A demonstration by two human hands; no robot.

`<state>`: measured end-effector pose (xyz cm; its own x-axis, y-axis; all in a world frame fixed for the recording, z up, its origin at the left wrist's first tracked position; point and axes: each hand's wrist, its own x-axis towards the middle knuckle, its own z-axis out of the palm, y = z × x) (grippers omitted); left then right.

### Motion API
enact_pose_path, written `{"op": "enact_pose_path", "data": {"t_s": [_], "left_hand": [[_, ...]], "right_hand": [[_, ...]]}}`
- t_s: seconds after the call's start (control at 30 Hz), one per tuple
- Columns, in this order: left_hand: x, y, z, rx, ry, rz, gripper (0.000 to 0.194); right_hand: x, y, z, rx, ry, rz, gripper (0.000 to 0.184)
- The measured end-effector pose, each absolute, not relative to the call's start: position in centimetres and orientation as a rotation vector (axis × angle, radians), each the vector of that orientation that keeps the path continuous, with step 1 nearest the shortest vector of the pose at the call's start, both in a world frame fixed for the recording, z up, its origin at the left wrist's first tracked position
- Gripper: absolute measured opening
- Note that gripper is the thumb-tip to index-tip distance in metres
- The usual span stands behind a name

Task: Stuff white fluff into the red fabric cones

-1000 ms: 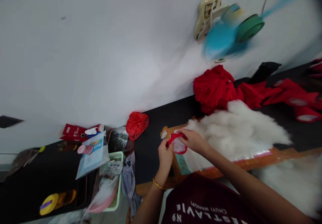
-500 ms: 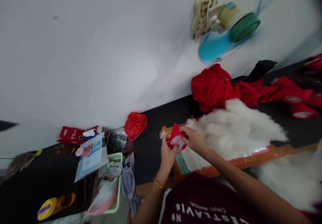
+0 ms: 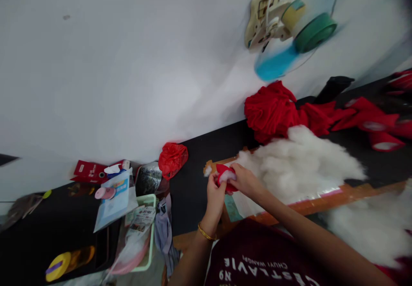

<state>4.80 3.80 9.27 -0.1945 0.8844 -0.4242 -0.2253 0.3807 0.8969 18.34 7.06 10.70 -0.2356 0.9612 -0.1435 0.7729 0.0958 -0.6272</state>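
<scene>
Item: red cover [image 3: 225, 177], small fabric piece, part-filled w/ white stuffing.
Location: held above front edge of board [image 3: 322, 202], just left of stuffing pile [image 3: 299, 161].
L hand [image 3: 215, 195]: closed on cover's near side, fingers curled round it; prob. steadying it and keeping the mouth open. Gold bangle [image 3: 206, 233] on wrist.
R hand [image 3: 245, 180]: fingers pinched at cover's opening, touching white tuft showing there; grip looks suited to pressing fill in.
Pile: loose, fluffy, sits on board right beside R hand, so w/in easy reach.
Red fabric heap [image 3: 273, 110]: behind pile, against wall; more red pieces [image 3: 373, 121] to the right on black table [image 3: 196, 179].
Other: red bag [image 3: 173, 158] left of board; green tray [image 3: 148, 230] w/ packets at table's left; yellow tape roll [image 3: 58, 265] far left. Fan [image 3: 289, 28] on wall above, blades blurred.
</scene>
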Motion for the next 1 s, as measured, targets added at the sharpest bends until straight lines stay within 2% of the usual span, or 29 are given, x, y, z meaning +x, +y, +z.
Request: {"op": "enact_pose_path", "data": {"t_s": [0.1,0.27,0.4,0.5,0.7,0.8,0.9,1.0], "left_hand": [[4.3,3.8,9.1,0.694,1.444,1.101,0.042],[3.0,4.5,8.2,0.926,1.629,1.071,0.027],[3.2,4.5,7.8,1.136,1.641,1.036,0.019],[3.4,4.4,8.0,1.244,1.649,0.972,0.022],[2.9,4.3,8.7,1.263,1.702,0.908,0.018],[2.6,3.7,9.2,1.108,1.533,1.042,0.029],[2.1,3.2,9.7,0.678,1.393,1.219,0.044],[1.5,3.6,9.9,0.265,1.136,1.116,0.058]], "right_hand": [[18.5,7.0,10.5,-1.686,-2.045,0.923,0.024],[19.3,6.9,10.0,-1.489,-2.062,1.029,0.03],[19.3,7.1,10.5,-1.6,-2.176,0.842,0.022],[19.1,7.2,11.0,-1.775,-2.238,0.718,0.017],[19.0,6.9,11.1,-1.888,-2.3,0.612,0.019],[19.3,6.7,10.5,-1.763,-2.281,0.531,0.019],[19.8,6.3,9.6,-1.504,-2.175,0.376,0.025],[20.0,6.0,8.9,-1.257,-2.115,0.292,0.029]]}}
